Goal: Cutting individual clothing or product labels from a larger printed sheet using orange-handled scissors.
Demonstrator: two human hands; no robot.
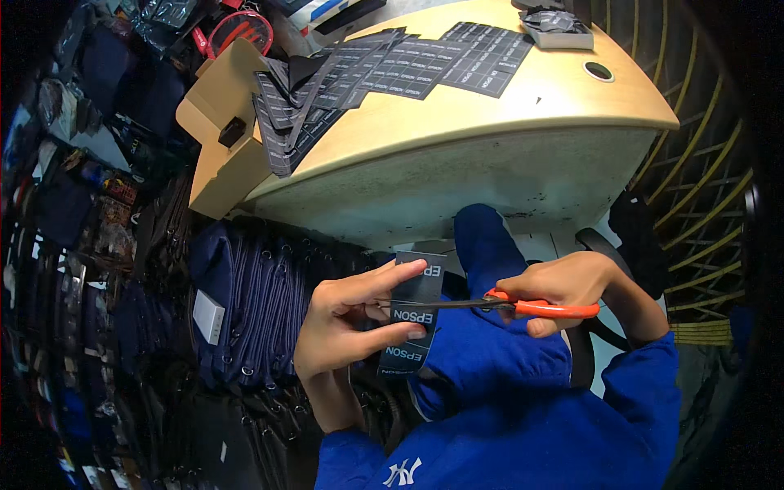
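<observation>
My left hand (339,322) grips a narrow dark strip of printed labels (408,355), with the index finger on its upper part and the thumb lower down. White lettering repeats along the strip, which hangs upright above my lap. In my right hand (567,279) is a pair of scissors (557,309) with orange handles, my fingers wrapped round the grips. The dark blades reach leftward across the strip, between the two fingers of my left hand. The blades look nearly together; whether the strip is cut through there, I cannot tell.
Dark printed label sheets (416,65) lie spread on the wooden table (457,110). An open cardboard box (224,167) stands at its left end, a small tray (559,37) at the far right. Dark blue bags (245,310) are stacked left of me; a yellow-barred grille (702,188) is on the right.
</observation>
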